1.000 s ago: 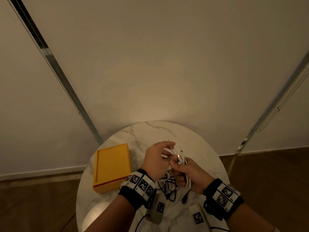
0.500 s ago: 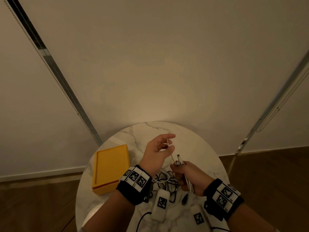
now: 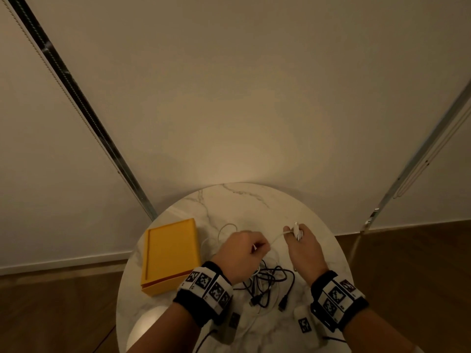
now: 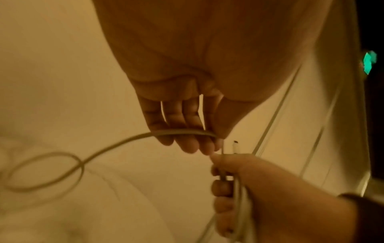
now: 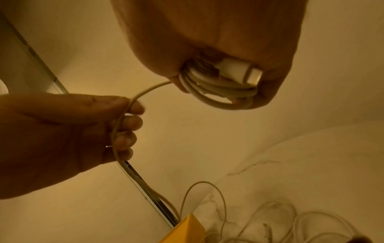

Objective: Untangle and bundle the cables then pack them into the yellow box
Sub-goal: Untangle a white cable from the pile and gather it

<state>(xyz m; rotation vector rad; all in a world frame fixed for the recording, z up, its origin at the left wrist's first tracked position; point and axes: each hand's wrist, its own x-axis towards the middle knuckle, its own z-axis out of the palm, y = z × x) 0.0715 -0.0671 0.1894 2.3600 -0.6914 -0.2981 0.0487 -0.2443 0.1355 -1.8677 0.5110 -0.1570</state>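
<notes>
My right hand (image 3: 302, 247) holds a small coil of the white cable (image 5: 218, 88) between thumb and fingers, its white plug (image 5: 239, 70) sticking out on top. From the coil the white cable (image 3: 276, 237) runs left to my left hand (image 3: 246, 249), whose curled fingers (image 5: 126, 125) grip it. Both hands hover above the round marble table (image 3: 254, 200). The rest of that cable loops loosely on the table (image 4: 47, 172). A tangle of black cables (image 3: 270, 281) lies under the hands. The yellow box (image 3: 173, 253) lies closed on the table's left side.
More white cable loops (image 5: 286, 220) lie on the table beside the box corner (image 5: 187, 230). White tagged devices (image 3: 304, 324) sit at the table's near edge between my wrists. A wall stands behind the table, with wooden floor on both sides.
The hands have drawn apart. My left hand dropped and slid left along the white cable, now gripping it in a fist; my right hand moved right and farther away with the coil.
</notes>
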